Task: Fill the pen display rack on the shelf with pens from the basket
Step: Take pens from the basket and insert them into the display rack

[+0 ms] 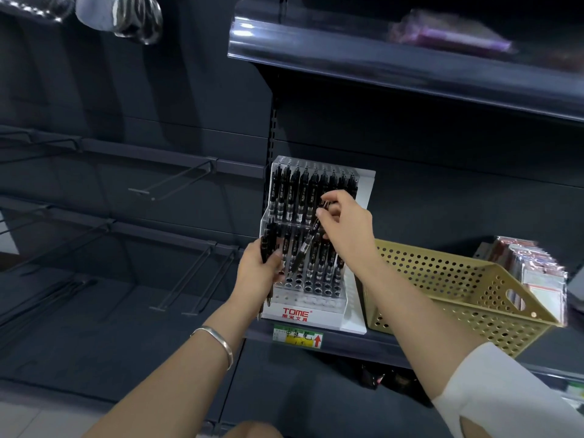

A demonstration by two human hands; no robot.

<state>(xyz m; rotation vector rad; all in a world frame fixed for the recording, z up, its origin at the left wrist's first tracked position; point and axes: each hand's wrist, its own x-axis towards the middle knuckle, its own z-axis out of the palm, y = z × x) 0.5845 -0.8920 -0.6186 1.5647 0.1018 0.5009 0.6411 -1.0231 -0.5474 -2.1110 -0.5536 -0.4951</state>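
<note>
On dark shop shelf (363, 344), pen display rack (297, 311) beside perforated basket (442, 279), left hand (257, 270) gripping black pens (264, 245), right hand (344, 226) pinching one pen (305, 246), peg hooks (178, 181) leftward

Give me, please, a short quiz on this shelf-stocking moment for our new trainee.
1. True or false: the left hand holds a bundle of black pens.
2. Where does the perforated basket stand? A) left of the pen rack; B) right of it, on the same shelf; C) on the shelf above.
3. Fill in: the right hand pinches a single ___ in front of the rack.
Key: 1 true; 2 B; 3 pen.
</note>
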